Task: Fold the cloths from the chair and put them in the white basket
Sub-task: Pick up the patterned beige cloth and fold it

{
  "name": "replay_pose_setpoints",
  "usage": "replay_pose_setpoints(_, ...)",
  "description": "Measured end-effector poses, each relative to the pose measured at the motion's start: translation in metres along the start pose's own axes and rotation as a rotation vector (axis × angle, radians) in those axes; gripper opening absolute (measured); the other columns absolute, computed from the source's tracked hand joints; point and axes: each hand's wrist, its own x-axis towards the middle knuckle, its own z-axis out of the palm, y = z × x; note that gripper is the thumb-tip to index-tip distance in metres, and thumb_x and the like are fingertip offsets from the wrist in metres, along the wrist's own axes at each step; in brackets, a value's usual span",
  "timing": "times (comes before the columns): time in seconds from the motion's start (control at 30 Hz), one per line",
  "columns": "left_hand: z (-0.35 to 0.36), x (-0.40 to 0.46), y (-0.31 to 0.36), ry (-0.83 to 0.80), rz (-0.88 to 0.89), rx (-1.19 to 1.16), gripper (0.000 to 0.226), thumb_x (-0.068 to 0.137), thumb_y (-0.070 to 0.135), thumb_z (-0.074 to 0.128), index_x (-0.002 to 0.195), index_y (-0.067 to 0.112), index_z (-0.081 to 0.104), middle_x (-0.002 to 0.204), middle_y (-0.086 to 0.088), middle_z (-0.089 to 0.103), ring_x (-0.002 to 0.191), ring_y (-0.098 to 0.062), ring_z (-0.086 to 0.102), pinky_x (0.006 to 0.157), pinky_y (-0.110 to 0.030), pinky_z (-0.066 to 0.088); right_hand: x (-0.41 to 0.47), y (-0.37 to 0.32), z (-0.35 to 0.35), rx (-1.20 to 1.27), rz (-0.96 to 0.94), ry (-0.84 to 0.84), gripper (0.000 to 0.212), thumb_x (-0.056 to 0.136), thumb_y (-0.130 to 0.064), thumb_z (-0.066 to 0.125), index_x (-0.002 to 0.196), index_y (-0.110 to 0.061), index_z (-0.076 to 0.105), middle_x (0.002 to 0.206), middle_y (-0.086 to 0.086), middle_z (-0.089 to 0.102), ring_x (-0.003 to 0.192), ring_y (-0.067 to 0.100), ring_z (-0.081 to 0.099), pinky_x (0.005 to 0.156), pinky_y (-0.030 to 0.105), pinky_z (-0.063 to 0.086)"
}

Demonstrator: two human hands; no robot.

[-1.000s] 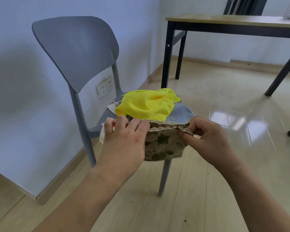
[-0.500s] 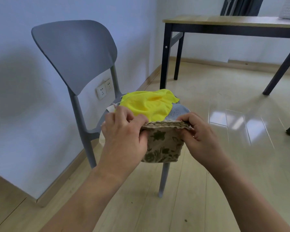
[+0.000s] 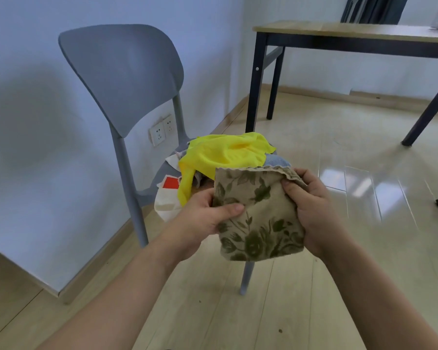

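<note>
My left hand [image 3: 202, 218] pinches the floral cloth [image 3: 258, 213] at its left edge and my right hand [image 3: 311, 205] grips the top right corner — it hangs folded in front of the chair [image 3: 122, 79]. It looks light, soft and floppy, so I'd hold it by edges and corners.

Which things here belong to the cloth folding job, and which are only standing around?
For the job: floral cloth held by left hand and right hand; yellow cloth; blue cloth; chair.

Just there: table; wall sockets.
</note>
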Motion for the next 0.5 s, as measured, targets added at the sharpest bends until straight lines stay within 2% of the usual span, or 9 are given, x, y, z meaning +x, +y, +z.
replay_pose_setpoints(0.07, 0.004, 0.003, -0.002, 0.038, 0.082, -0.094, 0.025, 0.082, 0.006, 0.066, 0.107, 0.007, 0.065, 0.106, -0.014, 0.072, 0.093, -0.027, 0.069, 0.085, -0.041, 0.056, 0.004, -0.002, -0.003, 0.215, 0.177, -0.008, 0.014, 0.095, -0.013, 0.051, 0.094, -0.015, 0.065, 0.087, 0.009, 0.072, 0.071, 0.019, 0.070, 0.061, 0.032, 0.058)
replay_pose_setpoints(0.13, 0.008, 0.006, -0.002, 0.039, 0.154, -0.160, 0.024, 0.080, 0.007, 0.066, 0.104, 0.009, 0.066, 0.103, -0.014, 0.072, 0.092, -0.028, 0.069, 0.085, -0.042, 0.057, 0.006, -0.002, -0.008, 0.337, 0.397, -0.120, 0.025, 0.092, -0.023, 0.053, 0.108, -0.008, 0.066, 0.101, 0.016, 0.072, 0.081, 0.027, 0.072, 0.067, 0.038, 0.060)
replay_pose_setpoints(0.2, 0.011, 0.008, -0.003, 0.067, 0.181, -0.129, 0.022, 0.084, 0.004, 0.064, 0.105, 0.012, 0.066, 0.104, -0.014, 0.072, 0.094, -0.029, 0.069, 0.085, -0.043, 0.056, 0.006, 0.001, -0.012, 0.281, 0.517, -0.221, 0.039, 0.084, -0.029, 0.059, 0.116, -0.009, 0.066, 0.110, 0.016, 0.070, 0.090, 0.028, 0.072, 0.076, 0.041, 0.059)
replay_pose_setpoints(0.27, 0.012, 0.010, -0.007, 0.102, 0.169, -0.091, 0.022, 0.088, 0.005, 0.063, 0.107, 0.016, 0.064, 0.105, -0.012, 0.072, 0.096, -0.030, 0.069, 0.085, -0.044, 0.056, 0.007, 0.005, -0.015, 0.142, 0.502, -0.250, 0.042, 0.082, -0.024, 0.062, 0.121, -0.009, 0.064, 0.110, 0.011, 0.072, 0.090, 0.023, 0.072, 0.081, 0.038, 0.058)
replay_pose_setpoints(0.33, 0.010, 0.011, -0.007, 0.081, 0.093, -0.060, 0.022, 0.091, 0.011, 0.062, 0.111, 0.021, 0.061, 0.107, -0.009, 0.072, 0.094, -0.029, 0.070, 0.079, -0.044, 0.058, 0.007, 0.007, -0.016, 0.056, 0.406, -0.172, 0.032, 0.088, -0.017, 0.060, 0.119, -0.009, 0.063, 0.104, 0.008, 0.074, 0.083, 0.019, 0.072, 0.078, 0.035, 0.057)
replay_pose_setpoints(0.4, 0.005, 0.007, -0.003, -0.023, -0.045, 0.047, 0.024, 0.093, 0.014, 0.060, 0.114, 0.023, 0.056, 0.104, -0.010, 0.072, 0.076, -0.029, 0.071, 0.055, -0.037, 0.059, 0.008, 0.007, -0.016, 0.037, 0.322, -0.105, 0.022, 0.093, -0.017, 0.057, 0.114, -0.014, 0.063, 0.102, 0.007, 0.074, 0.082, 0.019, 0.072, 0.076, 0.036, 0.058)
replay_pose_setpoints(0.43, 0.003, 0.005, -0.001, -0.068, -0.091, 0.103, 0.024, 0.093, 0.011, 0.060, 0.115, 0.019, 0.054, 0.098, -0.014, 0.071, 0.064, -0.028, 0.067, 0.045, -0.030, 0.054, 0.008, 0.007, -0.016, 0.037, 0.292, -0.087, 0.017, 0.094, -0.018, 0.056, 0.110, -0.017, 0.062, 0.101, 0.006, 0.074, 0.081, 0.018, 0.072, 0.074, 0.034, 0.060)
replay_pose_setpoints(0.5, -0.001, 0.006, 0.000, -0.064, -0.089, 0.146, 0.021, 0.093, 0.004, 0.057, 0.114, 0.006, 0.052, 0.085, -0.020, 0.065, 0.048, -0.023, 0.058, 0.036, -0.024, 0.045, 0.007, 0.007, -0.016, 0.002, 0.261, -0.080, 0.016, 0.095, -0.020, 0.054, 0.110, -0.019, 0.060, 0.103, 0.005, 0.073, 0.084, 0.016, 0.072, 0.074, 0.032, 0.060)
